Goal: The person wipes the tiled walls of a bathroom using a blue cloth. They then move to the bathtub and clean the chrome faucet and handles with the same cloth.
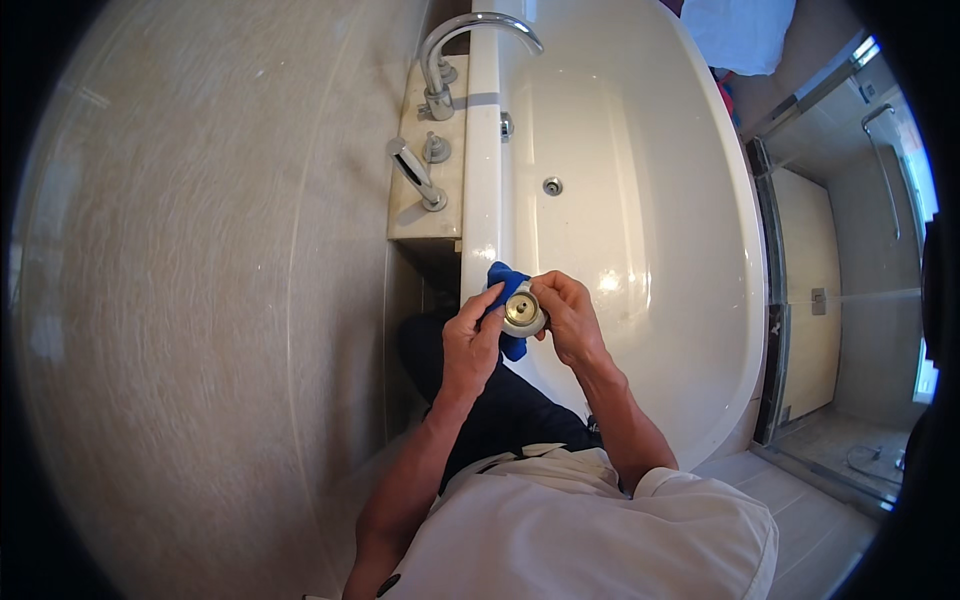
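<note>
Both hands meet over the near rim of a white bathtub (630, 225). Between them is a round metal fitting (523, 309), probably a drain part, with a brass-coloured centre and a pale outer ring. My left hand (474, 337) grips a blue cloth (506, 282) and the fitting's left side. My right hand (574, 315) pinches the fitting's upper right edge between thumb and fingers. The cloth lies behind the fitting and shows above and below it. Some of my fingertips are hidden behind the fitting and cloth.
A curved chrome faucet (480, 26), a valve handle (436, 148) and a chrome hand shower (416, 174) stand on the stone ledge (450, 221) left of the tub. The tub's drain hole (553, 186) lies beyond my hands. At right is a glass-walled shower with a grab bar (885, 172).
</note>
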